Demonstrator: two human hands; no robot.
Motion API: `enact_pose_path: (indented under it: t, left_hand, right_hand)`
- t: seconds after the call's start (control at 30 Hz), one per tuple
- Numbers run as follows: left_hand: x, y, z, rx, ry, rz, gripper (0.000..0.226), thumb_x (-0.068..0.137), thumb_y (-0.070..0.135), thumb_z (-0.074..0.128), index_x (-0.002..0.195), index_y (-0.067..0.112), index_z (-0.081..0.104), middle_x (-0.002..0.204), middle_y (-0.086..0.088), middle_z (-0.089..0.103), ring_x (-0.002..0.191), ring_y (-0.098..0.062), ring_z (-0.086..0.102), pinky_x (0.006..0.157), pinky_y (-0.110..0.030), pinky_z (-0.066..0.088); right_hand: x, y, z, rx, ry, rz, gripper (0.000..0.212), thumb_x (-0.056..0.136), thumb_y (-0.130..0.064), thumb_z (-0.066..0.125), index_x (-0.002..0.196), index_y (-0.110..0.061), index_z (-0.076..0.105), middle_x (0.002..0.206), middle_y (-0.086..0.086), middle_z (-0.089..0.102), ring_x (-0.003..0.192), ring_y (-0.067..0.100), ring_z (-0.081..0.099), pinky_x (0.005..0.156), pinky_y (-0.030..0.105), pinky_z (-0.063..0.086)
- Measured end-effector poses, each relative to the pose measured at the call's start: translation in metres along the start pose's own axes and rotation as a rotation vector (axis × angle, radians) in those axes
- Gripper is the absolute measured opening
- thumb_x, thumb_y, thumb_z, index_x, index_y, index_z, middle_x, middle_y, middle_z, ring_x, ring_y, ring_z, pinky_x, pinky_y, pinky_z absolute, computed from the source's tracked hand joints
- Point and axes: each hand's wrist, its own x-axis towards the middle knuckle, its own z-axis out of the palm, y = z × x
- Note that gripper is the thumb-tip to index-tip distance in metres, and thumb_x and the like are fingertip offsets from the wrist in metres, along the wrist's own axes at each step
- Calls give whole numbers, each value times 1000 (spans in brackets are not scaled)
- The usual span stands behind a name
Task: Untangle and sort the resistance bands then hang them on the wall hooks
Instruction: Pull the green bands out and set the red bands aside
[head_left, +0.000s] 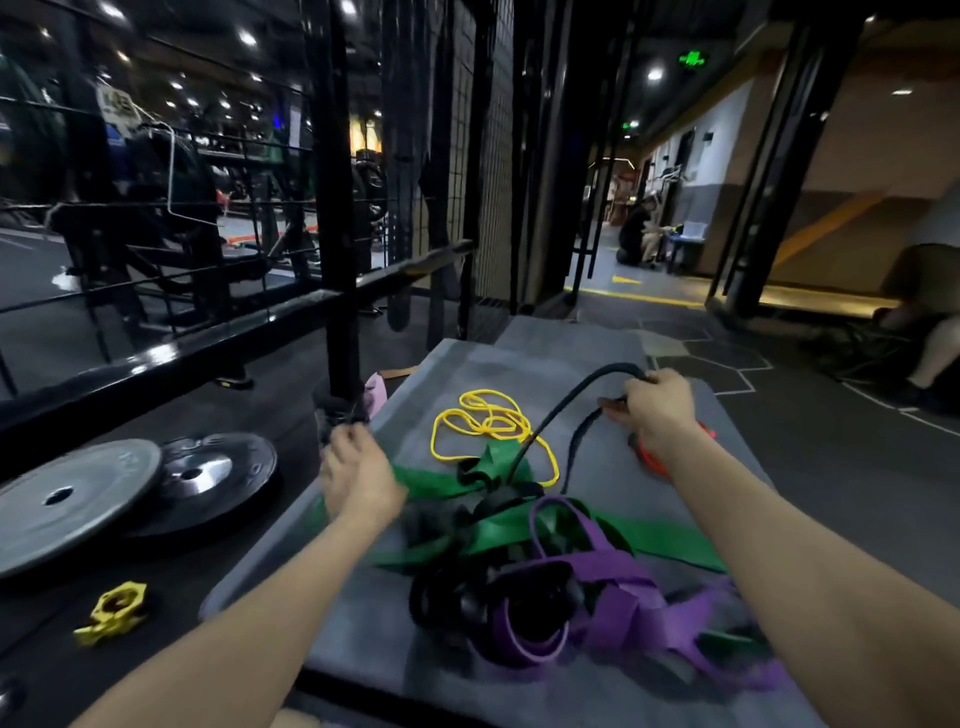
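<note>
Tangle of flat rubber resistance bands on the grey padded platform (519, 364). Right hand (657, 402), at the platform's far right, grasps the thick black band (550, 415), which arcs up from the knot at mid-platform. Left hand (358, 470), at the platform's left edge, is blurred; it lies on the wide green band (431, 480), grip cannot be told. Thin yellow band (491, 426) lies loose beyond the knot; purple band (608, 571) on its near side. Grey and black weight plates (78, 499) lie left of the platform.
</note>
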Motion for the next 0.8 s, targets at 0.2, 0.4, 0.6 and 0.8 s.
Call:
enact_pose_path:
  t: [0.2,0.4,0.6,0.8]
  left_hand:
    - [-8,45,39,-218,-407,333,64,80,19,69,135,7,36,138,-14,35,127,-29,42,105,-30,33]
    - [9,82,87,-360,-537,335,56,80,17,70,130,6,47,127,-13,53,121,-27,52,101,-30,43]
    - [8,88,97,-439,-693,458,32,90,10,57,120,1,50,85,1,53,85,-12,51,63,-3,39]
    - [42,108,5,-862,-351,301,20,94,15,52,74,19,50,60,8,56,55,2,50,59,-12,39]
  right_hand:
    - [9,1,-1,72,-76,-1,18,87,3,49,76,-9,43,87,21,54,59,27,66,49,30,58]
    - [18,-9,-19,183,-169,-39,19,91,2,48,77,-8,42,71,15,51,44,17,65,46,24,56]
    - [33,-18,-34,447,-140,-89,23,93,3,47,74,-9,40,54,9,44,48,15,67,54,25,58]
    - [32,-10,-25,325,-164,-98,26,93,-2,50,74,-14,38,60,6,47,42,9,63,50,22,55]
